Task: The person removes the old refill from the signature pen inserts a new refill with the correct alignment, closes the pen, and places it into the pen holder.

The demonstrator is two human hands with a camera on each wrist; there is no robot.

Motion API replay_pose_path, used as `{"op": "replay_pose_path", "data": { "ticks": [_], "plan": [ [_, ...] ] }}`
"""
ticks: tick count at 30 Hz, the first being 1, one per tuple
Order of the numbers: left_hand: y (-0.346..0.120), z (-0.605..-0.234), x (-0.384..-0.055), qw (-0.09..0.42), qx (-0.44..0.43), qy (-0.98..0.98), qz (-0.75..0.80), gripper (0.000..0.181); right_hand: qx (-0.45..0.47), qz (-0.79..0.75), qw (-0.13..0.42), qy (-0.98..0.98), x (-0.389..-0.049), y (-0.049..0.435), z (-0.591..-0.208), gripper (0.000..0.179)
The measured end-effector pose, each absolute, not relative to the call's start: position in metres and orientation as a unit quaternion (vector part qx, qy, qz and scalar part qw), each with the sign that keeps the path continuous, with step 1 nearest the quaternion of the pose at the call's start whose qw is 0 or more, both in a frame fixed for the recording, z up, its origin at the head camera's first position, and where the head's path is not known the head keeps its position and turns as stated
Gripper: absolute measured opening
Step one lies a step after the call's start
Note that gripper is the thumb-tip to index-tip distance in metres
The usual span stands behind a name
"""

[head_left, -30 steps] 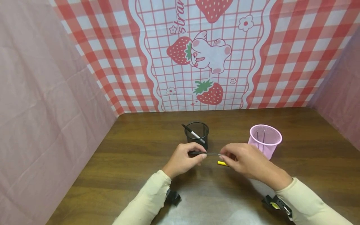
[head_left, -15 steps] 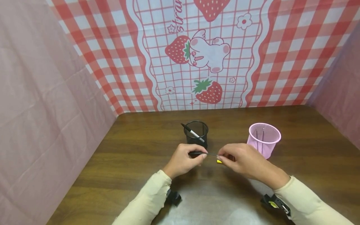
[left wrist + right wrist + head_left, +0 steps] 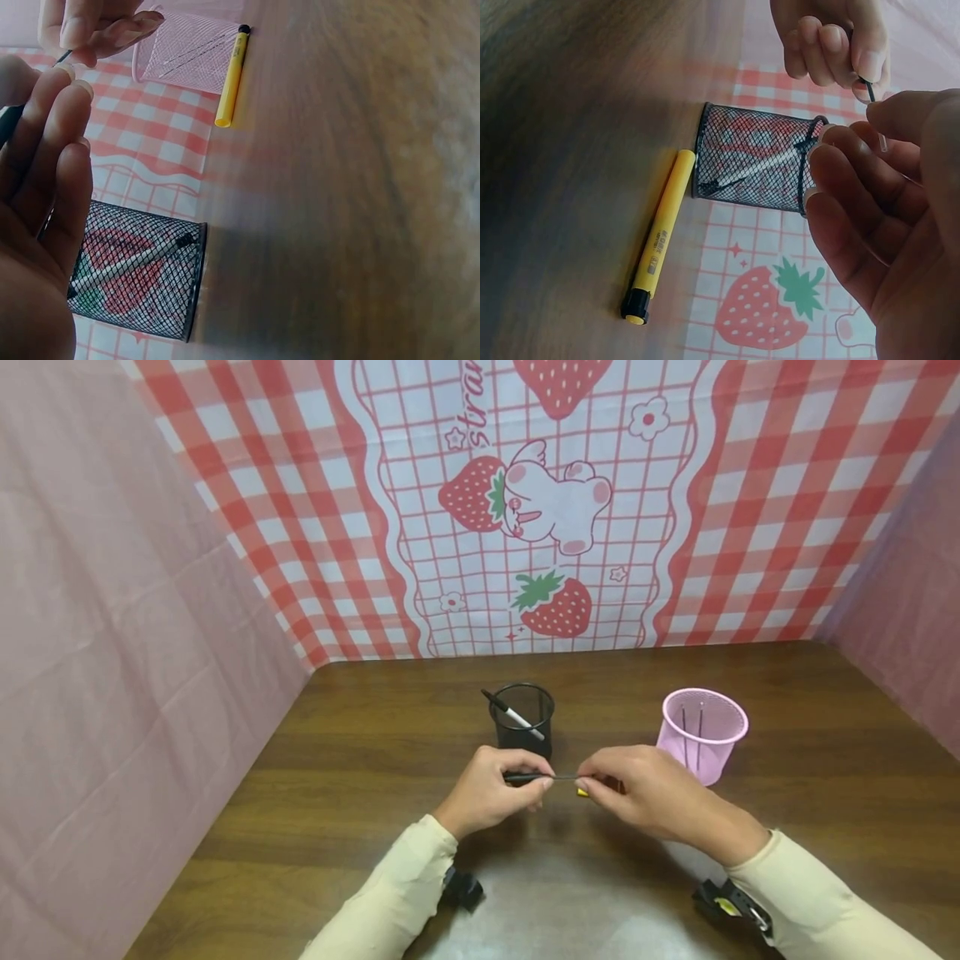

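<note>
My left hand (image 3: 491, 789) grips a slim black pen barrel (image 3: 523, 777) between thumb and fingers, level in front of the black mesh cup. Facing it, my right hand (image 3: 652, 789) pinches a thin dark pen refill (image 3: 565, 777) with thumb and forefinger. The refill lies in line with the barrel, with a short stretch of it showing between the two hands. Its clear end (image 3: 883, 143) sticks out beyond the right fingertips in the right wrist view. A yellow marker (image 3: 664, 232) with a black end lies on the table, mostly hidden behind the right hand in the head view.
The black mesh cup (image 3: 513, 743) holds a white-and-black pen (image 3: 517, 717) leaning inside. To the right stands a pink mesh cup (image 3: 716, 762) with two thin dark rods (image 3: 701, 727) in it. A checked strawberry cloth (image 3: 555, 606) hangs behind the wooden table (image 3: 360, 735).
My right hand has edged left toward the left hand, so less of the refill shows between them. The yellow marker is more covered by the right hand.
</note>
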State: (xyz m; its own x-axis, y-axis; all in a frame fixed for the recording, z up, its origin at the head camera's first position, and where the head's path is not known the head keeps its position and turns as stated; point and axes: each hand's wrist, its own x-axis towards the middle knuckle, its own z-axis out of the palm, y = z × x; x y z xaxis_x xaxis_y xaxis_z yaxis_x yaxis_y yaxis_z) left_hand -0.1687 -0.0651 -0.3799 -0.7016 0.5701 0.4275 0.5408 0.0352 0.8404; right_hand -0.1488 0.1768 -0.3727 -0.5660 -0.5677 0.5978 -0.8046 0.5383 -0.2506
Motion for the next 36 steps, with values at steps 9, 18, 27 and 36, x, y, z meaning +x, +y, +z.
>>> {"op": "replay_pose_path", "data": {
  "ticks": [9,18,27,36],
  "plan": [
    [-0.066,-0.379,-0.170,0.034,0.386,0.709,0.589,0.009,0.411,0.269,0.227,-0.841,-0.150,0.178,-0.374,0.010],
    [-0.069,-0.381,-0.172,0.031,0.380,0.712,0.590,0.008,0.399,0.272,0.214,-0.849,-0.152,0.181,-0.375,0.013],
    [-0.068,-0.379,-0.172,0.025,0.373,0.713,0.592,0.008,0.377,0.268,0.210,-0.861,-0.152,0.187,-0.371,0.015],
    [-0.069,-0.379,-0.173,0.007,0.369,0.719,0.589,0.007,0.368,0.262,0.210,-0.867,-0.153,0.189,-0.370,0.011]
  ]
}}
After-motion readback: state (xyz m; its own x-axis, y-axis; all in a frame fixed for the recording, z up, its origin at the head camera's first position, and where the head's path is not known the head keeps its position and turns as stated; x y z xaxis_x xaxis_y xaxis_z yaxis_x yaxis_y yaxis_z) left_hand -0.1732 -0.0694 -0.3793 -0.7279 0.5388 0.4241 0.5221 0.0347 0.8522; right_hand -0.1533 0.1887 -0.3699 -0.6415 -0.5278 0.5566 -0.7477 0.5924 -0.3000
